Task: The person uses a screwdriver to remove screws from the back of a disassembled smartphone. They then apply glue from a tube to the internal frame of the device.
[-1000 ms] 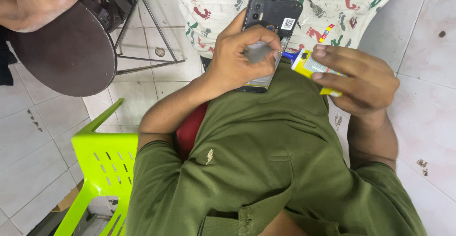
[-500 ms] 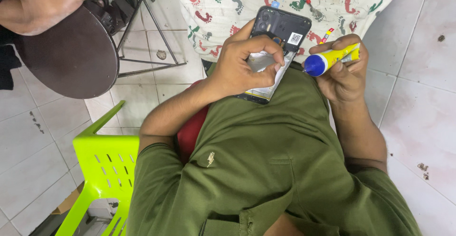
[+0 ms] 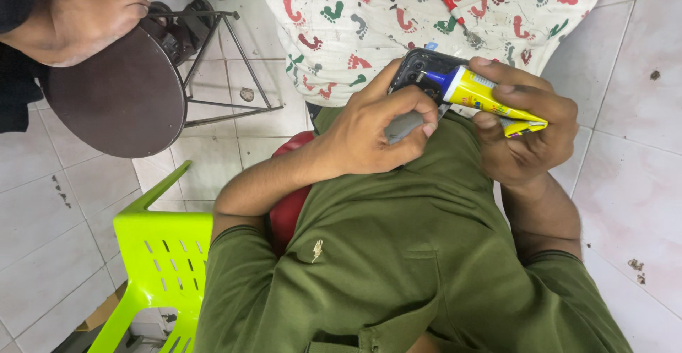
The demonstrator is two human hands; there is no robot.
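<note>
my left hand clamped on phone | right hand squeezing glue tube, nozzle touching phone | too hard a squeeze could flood it

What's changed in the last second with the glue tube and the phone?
The right hand has swung the yellow glue tube from beside the phone up to it, so the blue nozzle now points at the phone's dark back. The left hand still grips the phone; the cloth is unchanged.
</note>
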